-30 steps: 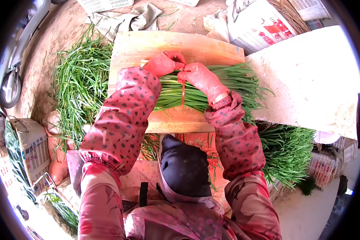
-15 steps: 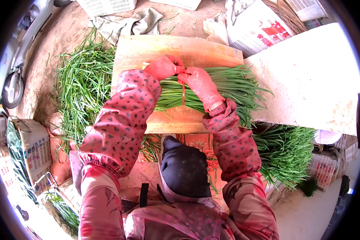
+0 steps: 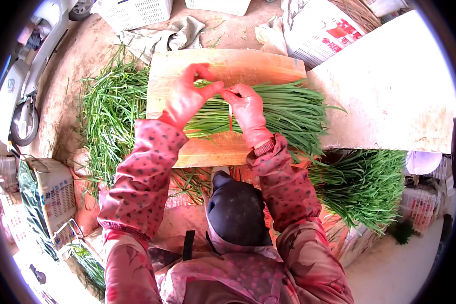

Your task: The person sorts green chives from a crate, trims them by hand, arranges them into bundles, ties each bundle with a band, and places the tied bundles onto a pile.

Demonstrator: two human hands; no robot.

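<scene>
A bundle of long green garlic chives (image 3: 289,109) lies across the wooden board (image 3: 197,153), with a narrow red tie (image 3: 230,120) around it. My right hand (image 3: 249,112), in a red rubber glove, pinches the tie at the top of the bundle. Just left of it, my left hand (image 3: 185,99), gloved alike, is raised over the bundle's left part. Its fingers are parted from the thumb, and the thumb tip meets my right fingertips. Whether a tie end lies between those tips is too small to tell.
Loose chives (image 3: 111,111) are heaped left of the board, and a thick pile (image 3: 365,187) lies at lower right. A pale panel (image 3: 385,91) adjoins the board's right side. White crates (image 3: 137,14), a cloth (image 3: 175,33) and a scooter (image 3: 25,106) stand or lie around.
My left hand has drawn back left and its fingers have spread. My right hand stays pinched at the tie. The view has shifted slightly.
</scene>
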